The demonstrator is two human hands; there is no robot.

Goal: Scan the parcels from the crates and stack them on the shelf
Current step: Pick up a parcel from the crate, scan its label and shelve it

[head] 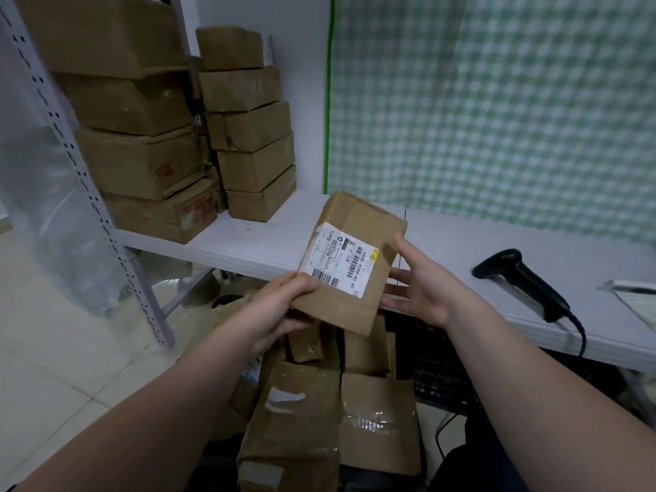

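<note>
A brown cardboard parcel [358, 221] with a white barcode label on top is held over the front edge of the white shelf [269, 239]. My left hand [280, 307] grips its near left corner, thumb on top. My right hand [419, 282] lies against its right side with straight, spread fingers. A black handheld scanner [525, 278] rests on the shelf to the right, its cable hanging over the edge. Below my hands, several brown parcels [305, 413] fill a dark crate [440, 371].
Two stacks of brown boxes [248, 126] stand at the back left of the shelf. A perforated metal upright [88, 193] and clear plastic sheeting [46, 221] are at left. A green checked curtain [497, 101] hangs behind. A clear sheet holder [635, 296] lies at far right.
</note>
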